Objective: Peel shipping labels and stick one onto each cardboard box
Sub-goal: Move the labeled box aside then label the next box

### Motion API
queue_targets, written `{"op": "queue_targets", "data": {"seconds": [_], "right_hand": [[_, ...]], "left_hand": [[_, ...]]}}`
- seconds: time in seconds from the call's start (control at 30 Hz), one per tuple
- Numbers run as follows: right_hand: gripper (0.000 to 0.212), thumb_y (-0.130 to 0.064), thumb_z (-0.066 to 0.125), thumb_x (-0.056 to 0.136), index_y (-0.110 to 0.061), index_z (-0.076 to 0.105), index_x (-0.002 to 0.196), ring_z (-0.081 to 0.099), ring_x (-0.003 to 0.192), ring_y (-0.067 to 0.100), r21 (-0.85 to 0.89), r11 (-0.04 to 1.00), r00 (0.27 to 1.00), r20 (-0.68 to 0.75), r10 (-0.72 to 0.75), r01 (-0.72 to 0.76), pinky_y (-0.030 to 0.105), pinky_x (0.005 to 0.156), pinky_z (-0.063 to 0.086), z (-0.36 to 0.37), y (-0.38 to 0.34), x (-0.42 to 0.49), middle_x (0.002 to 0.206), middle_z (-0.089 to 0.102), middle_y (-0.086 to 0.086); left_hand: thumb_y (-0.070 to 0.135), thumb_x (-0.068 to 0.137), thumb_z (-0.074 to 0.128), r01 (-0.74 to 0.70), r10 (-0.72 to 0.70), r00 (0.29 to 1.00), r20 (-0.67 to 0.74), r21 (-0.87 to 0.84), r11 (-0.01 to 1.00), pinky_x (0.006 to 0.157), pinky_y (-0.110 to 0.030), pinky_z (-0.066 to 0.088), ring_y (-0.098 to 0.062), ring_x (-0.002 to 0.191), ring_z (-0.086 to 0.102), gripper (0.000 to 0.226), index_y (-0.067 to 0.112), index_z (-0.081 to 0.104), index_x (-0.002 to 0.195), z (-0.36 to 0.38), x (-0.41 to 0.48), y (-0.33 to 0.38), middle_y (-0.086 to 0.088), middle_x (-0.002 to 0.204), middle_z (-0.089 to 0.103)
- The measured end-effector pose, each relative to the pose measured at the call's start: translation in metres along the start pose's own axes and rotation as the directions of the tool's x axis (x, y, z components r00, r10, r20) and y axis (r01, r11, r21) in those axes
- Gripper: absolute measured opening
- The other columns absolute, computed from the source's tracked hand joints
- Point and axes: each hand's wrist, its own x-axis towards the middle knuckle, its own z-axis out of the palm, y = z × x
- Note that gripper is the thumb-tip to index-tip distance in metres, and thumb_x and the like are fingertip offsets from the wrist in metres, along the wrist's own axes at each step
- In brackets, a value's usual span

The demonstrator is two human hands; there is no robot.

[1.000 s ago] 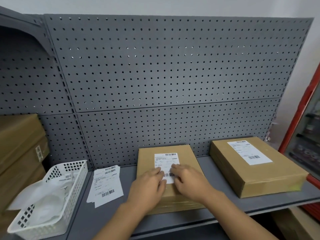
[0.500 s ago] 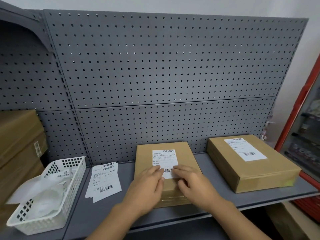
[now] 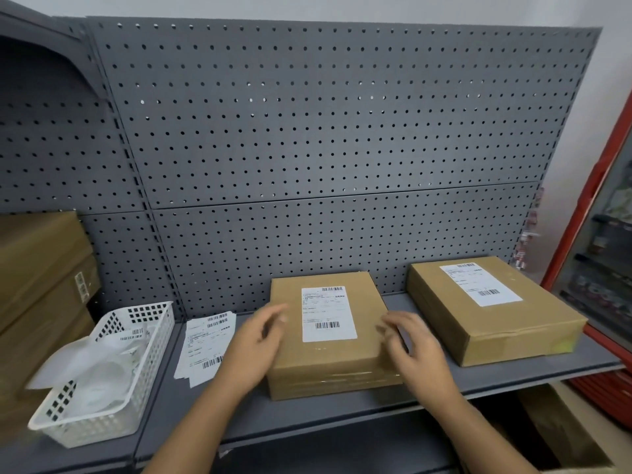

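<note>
The label [image 3: 328,313] lies flat on the middle box [image 3: 328,360] at lower centre; the step in hand looks like taking that box by its sides. The left hand [image 3: 254,340] is at its left edge, fingers loosely apart, holding nothing. The right hand [image 3: 415,350] is over the right edge, fingers bent, though blur hides whether they grip. Take both sides evenly, palms off the label. Spare labels [image 3: 208,343] lie lower left. The print is unreadable; cartons [image 3: 41,268] are cut off at left.

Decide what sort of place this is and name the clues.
Probably a stockroom or packing station: grey pegboard shelving, one labelled cardboard box, a second box beside it, and loose shipping labels near a white basket.
</note>
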Motion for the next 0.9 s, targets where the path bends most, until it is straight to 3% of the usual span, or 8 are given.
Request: {"op": "queue_targets", "data": {"seconds": [0.07, 0.17, 0.23, 0.33, 0.6, 0.77, 0.9], "right_hand": [[0.03, -0.02, 0.066, 0.1, -0.017, 0.064, 0.13, 0.057, 0.128, 0.014, 0.098, 0.977, 0.978, -0.07, 0.196, -0.189, 0.031, 0.108, 0.044, 0.001, 0.004, -0.009, 0.131, 0.062, -0.005], [0.06, -0.043, 0.068, 0.097, -0.019, 0.049, 0.149, 0.048, 0.138, 0.017, 0.301, 0.832, 0.882, 0.078, 0.465, -0.465, 0.036, 0.114, 0.039, 0.006, 0.005, -0.013, 0.146, 0.053, -0.005], [0.056, -0.048, 0.067, 0.097, -0.021, 0.054, 0.144, 0.055, 0.131, 0.013, 0.375, 0.769, 0.852, 0.147, 0.502, -0.517, 0.033, 0.109, 0.042, 0.011, 0.003, -0.016, 0.141, 0.059, -0.007], [0.041, -0.044, 0.066, 0.098, -0.021, 0.066, 0.131, 0.066, 0.112, 0.009, 0.446, 0.733, 0.851, 0.151, 0.504, -0.513, 0.027, 0.091, 0.048, 0.018, -0.004, -0.019, 0.123, 0.073, -0.006], [0.026, -0.029, 0.057, 0.104, -0.016, 0.069, 0.123, 0.062, 0.099, -0.001, 0.521, 0.689, 0.84, 0.106, 0.532, -0.503, 0.015, 0.074, 0.044, 0.014, -0.023, -0.018, 0.112, 0.072, -0.008], [0.022, -0.028, 0.059, 0.103, -0.019, 0.07, 0.119, 0.065, 0.093, -0.003, 0.555, 0.723, 0.882, 0.042, 0.47, -0.412, 0.011, 0.067, 0.048, -0.017, -0.044, -0.002, 0.109, 0.074, -0.009], [0.013, -0.027, 0.061, 0.102, -0.02, 0.071, 0.097, 0.062, 0.073, -0.009, 0.541, 0.776, 0.897, -0.082, 0.434, -0.326, 0.019, 0.066, 0.044, -0.061, -0.054, 0.018, 0.072, 0.071, -0.024]], "left_hand": [[0.036, 0.106, 0.055, 0.112, -0.133, 0.984, -0.115, -0.173, 0.978, 0.107, -0.031, 0.044, -0.006, 0.126, 0.058, 0.029, 0.042, 0.06, 0.133, 0.008, -0.002, -0.011, 0.022, 0.133, 0.061], [0.038, 0.104, 0.057, 0.298, -0.34, 0.94, -0.015, -0.45, 0.842, 0.095, -0.032, 0.049, -0.014, 0.117, 0.066, 0.045, 0.034, 0.049, 0.148, 0.028, -0.006, -0.022, 0.008, 0.134, 0.067], [0.034, 0.103, 0.058, 0.341, -0.378, 0.923, 0.067, -0.595, 0.727, 0.089, -0.037, 0.057, -0.02, 0.114, 0.072, 0.043, 0.035, 0.052, 0.146, 0.037, -0.007, -0.027, 0.004, 0.127, 0.075], [0.028, 0.105, 0.054, 0.331, -0.364, 0.928, 0.078, -0.621, 0.711, 0.096, -0.042, 0.057, -0.024, 0.116, 0.072, 0.037, 0.037, 0.057, 0.141, 0.044, -0.011, -0.026, 0.003, 0.123, 0.077], [0.03, 0.105, 0.049, 0.278, -0.331, 0.944, 0.011, -0.568, 0.775, 0.115, -0.049, 0.045, -0.019, 0.122, 0.067, 0.039, 0.037, 0.057, 0.142, 0.047, -0.015, -0.019, 0.009, 0.128, 0.074], [0.025, 0.106, 0.045, 0.178, -0.234, 0.972, -0.012, -0.611, 0.772, 0.109, -0.041, 0.048, -0.014, 0.121, 0.067, 0.036, 0.04, 0.061, 0.134, 0.043, -0.012, 0.012, 0.015, 0.124, 0.074], [0.024, 0.106, 0.046, 0.122, -0.157, 0.988, 0.001, -0.632, 0.765, 0.103, -0.038, 0.051, -0.015, 0.118, 0.067, 0.036, 0.04, 0.062, 0.135, 0.06, 0.001, 0.053, 0.014, 0.124, 0.075]]}}
